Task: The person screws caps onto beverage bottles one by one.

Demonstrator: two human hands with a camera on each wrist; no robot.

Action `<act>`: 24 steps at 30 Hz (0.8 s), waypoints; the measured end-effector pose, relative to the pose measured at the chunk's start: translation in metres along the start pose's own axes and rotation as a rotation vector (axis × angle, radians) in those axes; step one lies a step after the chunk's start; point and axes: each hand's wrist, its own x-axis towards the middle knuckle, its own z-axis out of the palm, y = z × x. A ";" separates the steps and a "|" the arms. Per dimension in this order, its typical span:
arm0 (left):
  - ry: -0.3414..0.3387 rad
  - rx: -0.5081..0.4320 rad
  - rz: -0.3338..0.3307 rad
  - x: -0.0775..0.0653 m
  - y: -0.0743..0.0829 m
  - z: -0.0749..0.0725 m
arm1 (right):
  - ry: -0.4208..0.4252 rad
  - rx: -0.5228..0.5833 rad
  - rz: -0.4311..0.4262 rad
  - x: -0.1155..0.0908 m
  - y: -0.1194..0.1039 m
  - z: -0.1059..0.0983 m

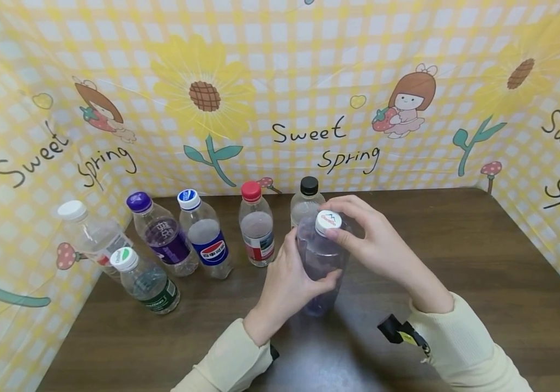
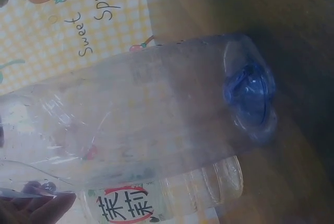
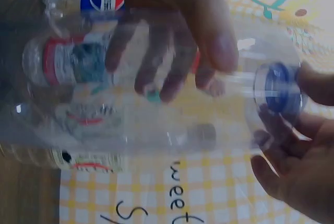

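A large clear, bluish plastic bottle (image 1: 320,264) stands about upright at the middle of the table. Its white cap (image 1: 329,221) is on the neck. My left hand (image 1: 287,277) grips the bottle's side, thumb across the front. Thumb and fingers of my right hand (image 1: 373,237) pinch the cap from either side. In the left wrist view the bottle (image 2: 151,109) has a blue-tinted base. The right wrist view shows my left hand (image 3: 214,31) around the bottle, its fingers visible through the plastic, and my right hand (image 3: 300,166) at the cap.
Behind the gripped bottle is a black-capped bottle (image 1: 308,201). To the left stand bottles with a red cap (image 1: 257,234), a blue-and-white cap (image 1: 206,239), a purple cap (image 1: 164,239), a white cap (image 1: 96,234) and a green-and-white cap (image 1: 150,288). Patterned cloth (image 1: 285,98) hangs around the table.
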 end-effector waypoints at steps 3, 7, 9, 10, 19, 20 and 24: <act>-0.003 -0.015 -0.011 0.000 0.000 0.000 | 0.046 -0.013 0.022 0.001 -0.002 0.003; 0.007 -0.014 -0.013 -0.001 0.001 0.000 | 0.106 -0.020 0.054 -0.001 -0.007 0.007; 0.017 -0.010 -0.017 -0.002 0.001 0.001 | 0.124 -0.017 0.065 -0.002 -0.008 0.009; 0.019 -0.014 -0.021 -0.002 0.002 0.001 | 0.131 -0.015 0.066 -0.003 -0.009 0.010; -0.053 -0.152 -0.119 -0.005 0.005 -0.002 | 0.154 -0.004 0.025 -0.008 -0.009 0.013; -0.059 -0.158 -0.126 -0.006 0.005 -0.003 | 0.155 0.000 0.023 -0.009 -0.009 0.013; -0.060 -0.160 -0.124 -0.007 0.005 -0.004 | 0.166 0.015 0.016 -0.011 -0.005 0.011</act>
